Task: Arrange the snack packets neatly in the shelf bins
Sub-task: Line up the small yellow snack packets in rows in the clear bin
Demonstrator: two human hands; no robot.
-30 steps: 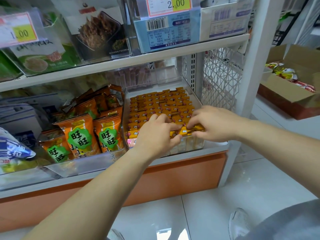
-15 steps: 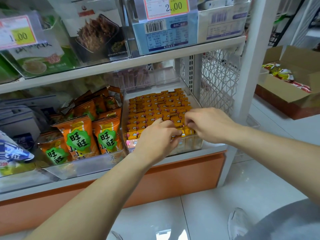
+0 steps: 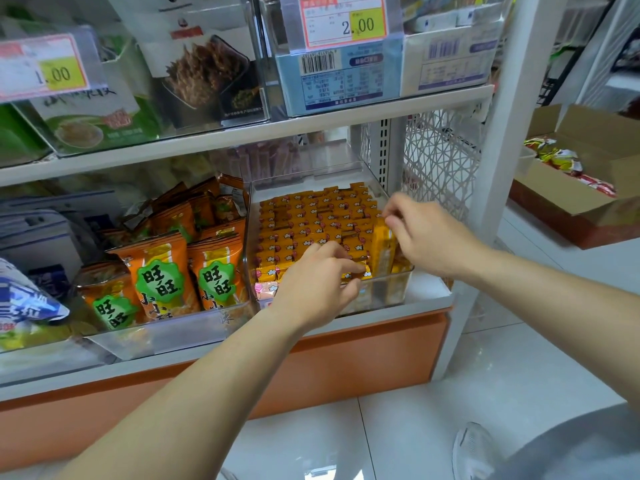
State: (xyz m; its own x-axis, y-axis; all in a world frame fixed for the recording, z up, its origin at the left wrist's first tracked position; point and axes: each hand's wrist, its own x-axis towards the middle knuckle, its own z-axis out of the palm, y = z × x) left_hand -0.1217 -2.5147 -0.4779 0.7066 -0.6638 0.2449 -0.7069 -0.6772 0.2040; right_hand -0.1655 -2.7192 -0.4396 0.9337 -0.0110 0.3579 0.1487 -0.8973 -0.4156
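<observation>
Now, in clear bin [image 3: 381,301]: L grip [image 3: 317,284] pinch on front pkt [image 3: 358,271], R grip [image 3: 431,233] pinch on upright pkts [image 3: 381,247].

Orange packets [image 3: 349,271] at the clear bin's [image 3: 398,293] front are gripped by the left hand [image 3: 313,285] — an upright packet [image 3: 380,249] at its right wall is pinched by the right hand [image 3: 427,235].

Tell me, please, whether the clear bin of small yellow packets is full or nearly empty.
Full, or nearly so: rows of yellow packets cover the clear bin from its back wall to its front wall.
</observation>
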